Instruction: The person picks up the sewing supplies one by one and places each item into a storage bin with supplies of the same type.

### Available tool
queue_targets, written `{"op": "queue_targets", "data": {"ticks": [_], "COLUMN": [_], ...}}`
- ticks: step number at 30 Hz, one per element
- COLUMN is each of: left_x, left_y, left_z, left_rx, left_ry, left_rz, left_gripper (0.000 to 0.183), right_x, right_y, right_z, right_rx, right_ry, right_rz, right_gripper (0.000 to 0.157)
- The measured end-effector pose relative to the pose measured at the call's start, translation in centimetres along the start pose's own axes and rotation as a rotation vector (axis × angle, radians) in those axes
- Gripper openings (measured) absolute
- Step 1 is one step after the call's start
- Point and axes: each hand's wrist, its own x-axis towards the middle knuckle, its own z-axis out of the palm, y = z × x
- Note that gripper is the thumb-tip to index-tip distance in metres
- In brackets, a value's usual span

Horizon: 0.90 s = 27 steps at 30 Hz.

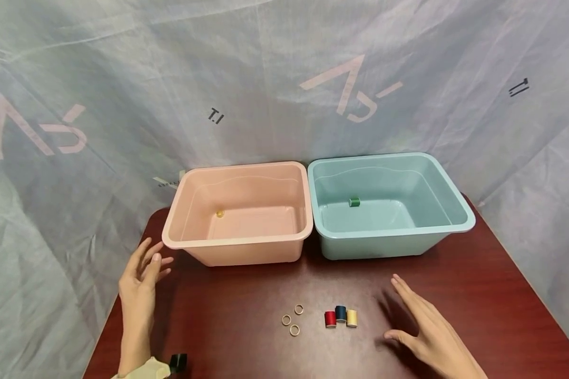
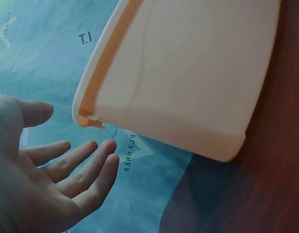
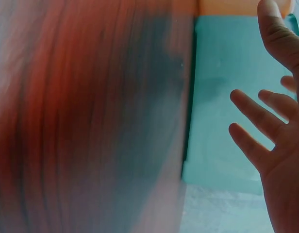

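My left hand (image 1: 144, 279) hovers by the near left corner of the pink basin (image 1: 246, 252), fingers loosely bent and holding nothing. In the left wrist view its fingertips (image 2: 110, 145) are just beside the basin's rim. My right hand (image 1: 427, 331) is over the table, right of the thread spools, with thumb and fingers spread and nothing in it. Red (image 1: 330, 319), blue (image 1: 341, 314) and yellow spools (image 1: 352, 318) stand close together. Left of them lie three small gold-coloured rings (image 1: 294, 330). A green spool (image 1: 354, 202) lies inside the blue basin (image 1: 374, 246).
A small gold-coloured piece (image 1: 220, 213) lies in the pink basin. Both basins stand side by side at the back of the dark red wooden table (image 1: 237, 321), their rims meeting. Behind them hangs a grey printed sheet (image 1: 265, 95). A small black object (image 1: 178, 362) shows by the left wrist.
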Motion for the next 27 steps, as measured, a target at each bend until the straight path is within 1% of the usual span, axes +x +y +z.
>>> {"op": "queue_targets", "data": {"ticks": [6, 12, 15, 18, 22, 25, 27], "left_x": [0.7, 1.2, 1.5, 1.6, 1.6, 1.8, 1.9], "left_y": [0.1, 0.2, 0.2, 0.2, 0.1, 0.1, 0.1], "left_z": [0.7, 1.2, 1.5, 1.7, 2.0, 2.2, 2.2], "left_rx": [-0.116, -0.129, -0.144, -0.188, -0.235, -0.241, -0.242], "left_ry": [-0.011, -0.036, -0.032, -0.016, -0.002, 0.003, 0.007], "left_rz": [-0.025, -0.059, -0.065, -0.080, -0.107, -0.116, -0.121], "left_gripper": [0.045, 0.044, 0.044, 0.042, 0.044, 0.046, 0.046], "right_x": [0.6, 1.2, 1.6, 2.0, 2.4, 2.8, 3.0], "right_y": [-0.4, -1.1, -1.4, -1.6, -1.9, -2.3, -2.6], "right_z": [0.6, 1.3, 1.5, 1.7, 2.2, 2.7, 3.0], "right_rx": [-0.019, -0.001, 0.006, 0.024, 0.069, 0.086, 0.091], "right_ry": [0.039, 0.066, 0.064, 0.066, 0.107, 0.148, 0.149], "right_rz": [-0.088, -0.130, -0.117, -0.120, -0.174, -0.220, -0.219], "right_gripper": [0.106, 0.098, 0.096, 0.091, 0.082, 0.076, 0.074]}}
